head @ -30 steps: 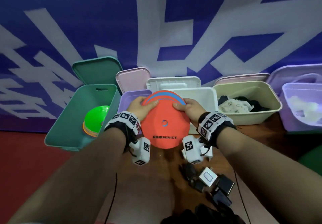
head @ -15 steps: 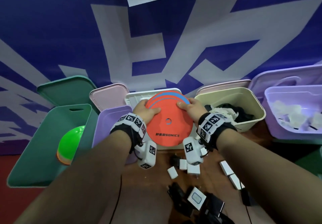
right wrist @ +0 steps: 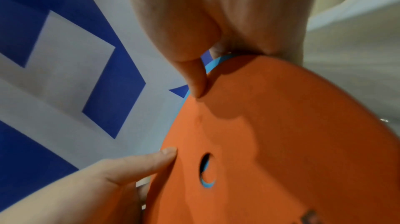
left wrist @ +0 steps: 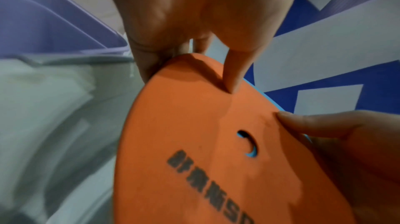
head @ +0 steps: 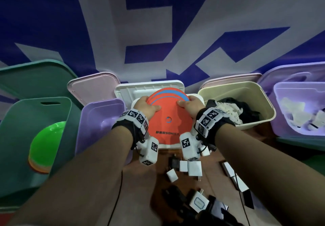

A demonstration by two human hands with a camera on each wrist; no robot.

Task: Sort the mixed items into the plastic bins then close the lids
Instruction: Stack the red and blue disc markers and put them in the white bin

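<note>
A stack of flat round foam discs [head: 168, 118], orange on top with blue ones showing at the far edge, is held over the white bin [head: 199, 97]. My left hand [head: 146, 107] grips its left rim, thumb on top [left wrist: 232, 80]. My right hand [head: 189, 107] grips the right rim, thumb pressed on the orange face [right wrist: 194, 80]. The discs [left wrist: 216, 159] have a small centre hole and dark printed lettering. The stack [right wrist: 281, 142] hides most of the white bin's inside.
A green bin [head: 22, 120] at left holds a green dome on orange ones. A purple bin [head: 98, 120], a beige bin [head: 246, 92] with clothes and a lilac bin [head: 299, 92] flank the white one; lids lean behind. White and black chargers [head: 194, 168] lie on the brown table.
Both hands have carried the disc stack forward and lower over the white bin. The head view has come closer to the bins, and more chargers show on the table.
</note>
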